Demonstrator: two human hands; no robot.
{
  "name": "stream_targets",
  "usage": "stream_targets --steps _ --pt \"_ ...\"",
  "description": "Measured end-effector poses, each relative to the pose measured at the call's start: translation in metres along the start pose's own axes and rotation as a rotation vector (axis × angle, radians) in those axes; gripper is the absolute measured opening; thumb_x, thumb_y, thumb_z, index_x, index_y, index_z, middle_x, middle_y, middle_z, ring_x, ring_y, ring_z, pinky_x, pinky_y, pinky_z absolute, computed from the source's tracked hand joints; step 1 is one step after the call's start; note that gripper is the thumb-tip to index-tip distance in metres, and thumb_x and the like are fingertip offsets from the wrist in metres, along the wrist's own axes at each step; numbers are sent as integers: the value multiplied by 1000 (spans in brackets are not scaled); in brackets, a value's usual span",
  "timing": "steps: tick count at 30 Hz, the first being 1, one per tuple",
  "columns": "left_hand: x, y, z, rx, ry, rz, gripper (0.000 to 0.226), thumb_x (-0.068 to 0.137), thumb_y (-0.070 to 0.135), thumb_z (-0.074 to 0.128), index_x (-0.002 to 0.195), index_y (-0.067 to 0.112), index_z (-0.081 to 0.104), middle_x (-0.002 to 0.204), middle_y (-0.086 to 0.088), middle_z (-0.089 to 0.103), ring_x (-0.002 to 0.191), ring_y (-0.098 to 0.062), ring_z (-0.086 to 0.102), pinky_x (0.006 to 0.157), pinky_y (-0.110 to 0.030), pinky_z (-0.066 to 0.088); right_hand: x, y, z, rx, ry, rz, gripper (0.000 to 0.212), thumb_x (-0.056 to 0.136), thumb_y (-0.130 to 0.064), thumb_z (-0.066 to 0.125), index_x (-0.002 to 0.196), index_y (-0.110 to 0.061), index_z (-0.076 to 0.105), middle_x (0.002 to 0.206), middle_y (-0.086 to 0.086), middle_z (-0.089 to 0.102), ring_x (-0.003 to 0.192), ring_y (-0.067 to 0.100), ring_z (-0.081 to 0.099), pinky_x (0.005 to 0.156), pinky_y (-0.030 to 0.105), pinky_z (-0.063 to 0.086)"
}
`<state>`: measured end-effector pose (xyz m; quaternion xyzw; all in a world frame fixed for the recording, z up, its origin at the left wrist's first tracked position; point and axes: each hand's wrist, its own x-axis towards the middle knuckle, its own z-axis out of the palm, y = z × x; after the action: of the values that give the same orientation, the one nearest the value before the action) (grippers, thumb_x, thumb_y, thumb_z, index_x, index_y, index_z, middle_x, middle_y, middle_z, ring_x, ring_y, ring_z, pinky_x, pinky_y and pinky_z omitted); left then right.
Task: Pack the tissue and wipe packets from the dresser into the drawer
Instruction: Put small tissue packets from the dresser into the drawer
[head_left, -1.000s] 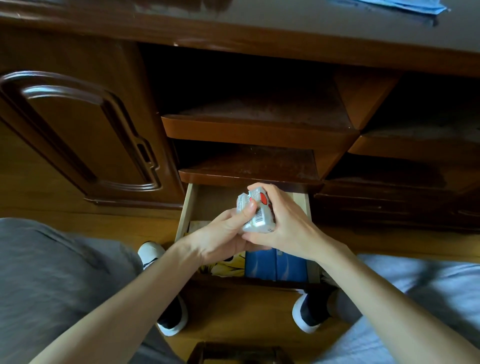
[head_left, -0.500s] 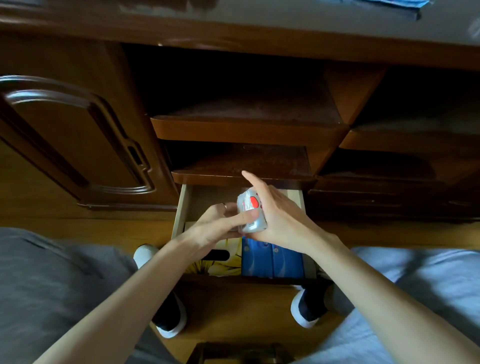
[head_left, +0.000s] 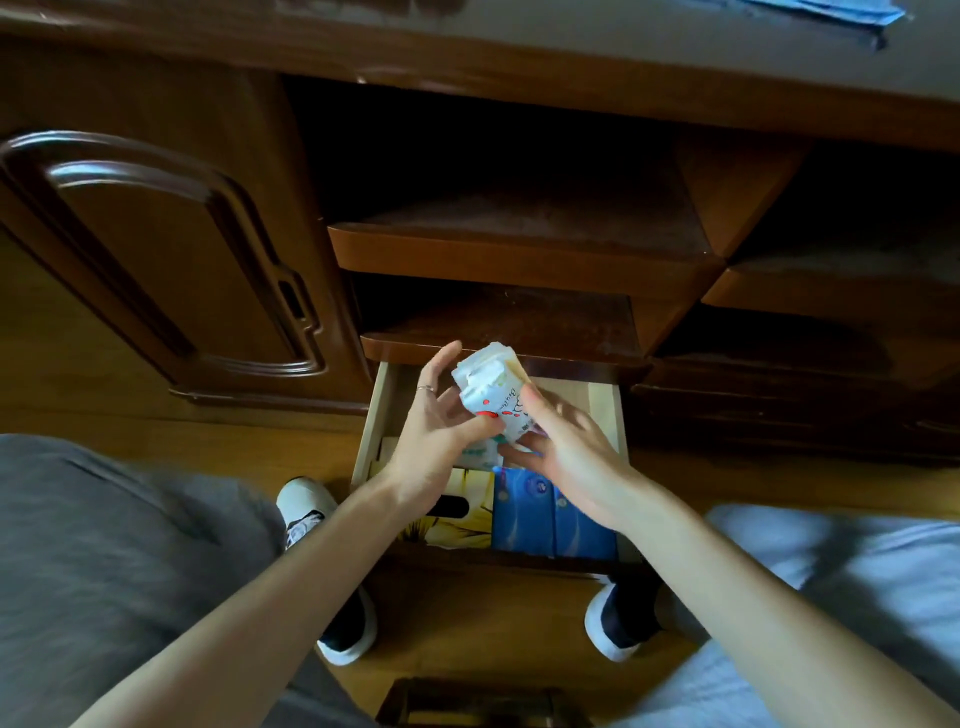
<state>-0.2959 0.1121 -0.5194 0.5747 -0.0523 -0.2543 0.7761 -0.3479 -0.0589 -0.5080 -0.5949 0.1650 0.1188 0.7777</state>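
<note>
A white tissue packet with red print (head_left: 493, 389) is held on end above the open bottom drawer (head_left: 376, 415). My left hand (head_left: 436, 441) grips its left side with thumb in front and fingers behind. On the packet's right and lower side sits my right hand (head_left: 566, 457), blurred. Inside the drawer lie a yellow flowered tissue box (head_left: 467, 525), blue tissue packs (head_left: 550, 519) and a pale packet (head_left: 480, 454) mostly hidden under my hands. The drawer's back half shows bare wood (head_left: 587, 410).
Two open dresser shelves (head_left: 519, 249) hang over the drawer's back. A closed cabinet door (head_left: 156, 249) is at the left. A blue item (head_left: 831, 10) lies on the dresser top. My knees and white shoes (head_left: 306, 509) flank the drawer on the wooden floor.
The packet has been turned from lying sideways to standing on end and lifted slightly toward the drawer's back. My left fingers have spread behind it, and my right hand has slid lower.
</note>
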Motion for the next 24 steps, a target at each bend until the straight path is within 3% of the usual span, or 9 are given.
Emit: stream_targets --steps 2,6,9,12,14,16,18,20,24 --pt "0 2 0 115 -30 64 84 84 -8 73 146 39 41 132 -5 65 122 -27 64 94 -43 59 0 6 3 18 7 0 61 89 -46 73 141 -22 54 134 4 69 123 19 67 101 35 55" --pt "1 8 7 476 33 159 76 86 5 79 148 28 43 136 5 62 124 -9 61 98 -33 57 1 1 7 -268 70 -75 35 99 -47 62 132 -45 51 121 -27 69 111 -15 61 80 5 50" --pt "3 6 9 593 29 178 67 90 3 73 144 33 46 136 10 63 126 -5 58 102 -28 53 2 3 7 -482 143 -176 52 102 -44 59 149 -35 38 140 -16 57 120 -13 54 82 -2 44" --pt "0 9 11 170 -92 -77 65 89 -7 52 146 24 47 137 -2 65 129 -17 59 106 -38 52 3 6 8 -675 229 -274 69 101 -43 58 159 -25 26 154 -7 47 130 -1 46 83 -6 37" --pt "1 12 13 -195 -112 -224 61 89 8 45 149 16 46 141 -14 62 133 -31 56 111 -49 46 2 7 8 -751 275 -319 71 100 -47 55 160 -26 24 156 -8 43 130 -2 41 80 -9 35" --pt "3 17 16 -280 -59 -283 48 101 33 43 145 14 53 137 -15 65 131 -31 59 113 -50 44 2 11 11 -769 261 -347 73 97 -52 52 160 -29 22 156 -9 42 129 -3 42 83 -5 40" --pt "4 14 19 -246 56 -320 53 104 50 46 140 13 56 131 -15 68 123 -29 65 110 -48 46 2 16 14 -781 206 -360 73 99 -46 56 160 -31 19 158 -5 40 133 3 47 93 11 50" --pt "4 10 19 -205 156 -312 48 104 43 50 138 9 54 127 -18 69 116 -30 69 109 -50 49 2 21 15 -818 172 -364 75 102 -37 59 162 -29 15 159 0 39 134 10 50 100 29 56" --pt "8 3 12 -145 220 -317 35 103 28 57 131 6 58 124 -19 71 109 -28 72 102 -48 54 8 27 12 -872 43 -336 86 105 -31 55 163 -26 -8 162 5 30 140 17 45 107 39 53"
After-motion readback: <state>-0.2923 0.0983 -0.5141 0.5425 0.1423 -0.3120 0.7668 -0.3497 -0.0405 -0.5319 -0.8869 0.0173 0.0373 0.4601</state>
